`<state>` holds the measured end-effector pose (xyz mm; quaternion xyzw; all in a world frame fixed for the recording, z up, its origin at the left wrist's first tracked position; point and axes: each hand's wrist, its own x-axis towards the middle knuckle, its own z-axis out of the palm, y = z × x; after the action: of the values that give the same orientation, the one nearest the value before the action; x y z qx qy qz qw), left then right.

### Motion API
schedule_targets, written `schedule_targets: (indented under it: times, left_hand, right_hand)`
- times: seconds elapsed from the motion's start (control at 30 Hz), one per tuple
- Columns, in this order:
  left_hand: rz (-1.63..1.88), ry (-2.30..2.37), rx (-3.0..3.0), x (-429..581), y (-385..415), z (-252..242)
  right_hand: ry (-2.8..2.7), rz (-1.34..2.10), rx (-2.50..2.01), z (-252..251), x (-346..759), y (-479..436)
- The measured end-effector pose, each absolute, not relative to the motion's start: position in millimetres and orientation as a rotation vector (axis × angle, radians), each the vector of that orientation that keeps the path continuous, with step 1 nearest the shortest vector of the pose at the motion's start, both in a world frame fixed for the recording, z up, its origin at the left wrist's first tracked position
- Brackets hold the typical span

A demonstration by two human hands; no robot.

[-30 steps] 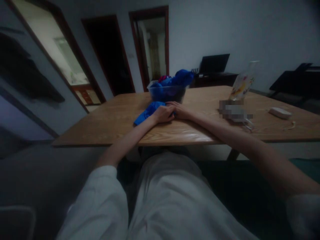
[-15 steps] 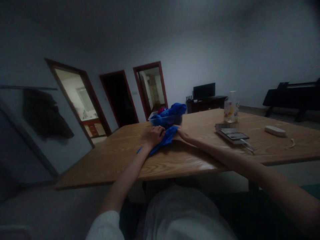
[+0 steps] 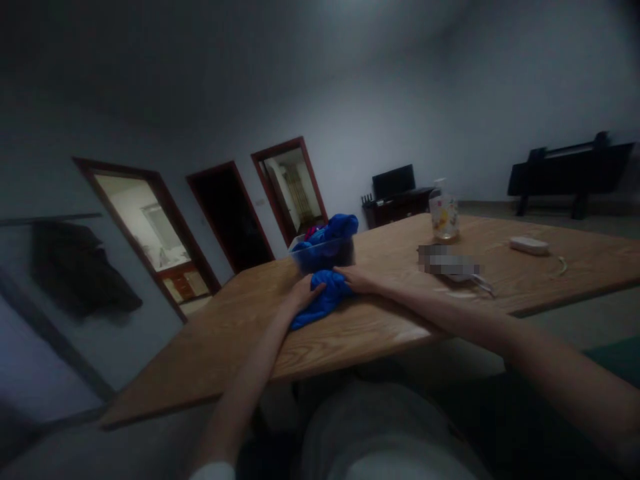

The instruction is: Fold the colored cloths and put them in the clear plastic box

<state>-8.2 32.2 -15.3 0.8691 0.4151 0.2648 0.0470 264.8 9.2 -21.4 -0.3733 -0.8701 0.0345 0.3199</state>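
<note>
A bright blue cloth (image 3: pixel 320 308) lies bunched on the wooden table (image 3: pixel 225 333), between my two hands. My left hand (image 3: pixel 304 293) is closed on its left side, fingers curled over the fabric. On the right edge of the cloth, my right hand (image 3: pixel 355 279) is closed with its fingers pressed together on the fabric. Just behind the hands stands a clear plastic box (image 3: pixel 325 259) holding more blue cloth (image 3: pixel 343 227) and a bit of magenta fabric (image 3: pixel 314 232), heaped above the rim.
To the right on the table stand a patterned clear bottle (image 3: pixel 444 215), a partly blurred flat device (image 3: pixel 453 267) with a white cable, and a white oblong object (image 3: pixel 529 246) with a cord. The table's front edge runs close before my body.
The blue cloth is now more gathered and sits closer to the table's front, with both hands on it. My view has tilted and shifted.
</note>
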Motion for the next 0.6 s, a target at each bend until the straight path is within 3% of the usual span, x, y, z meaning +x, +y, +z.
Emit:
schedule_targets:
  times: [0.17, 0.6]
  left_hand:
    - [0.645, 1.426, 2.634, -4, 27, -14]
    - [0.410, 1.560, 2.629, -6, 33, -15]
  right_hand:
    - [-2.375, -0.077, -1.032, -27, 264, 19]
    - [-2.365, -0.083, -0.989, -21, 264, 12]
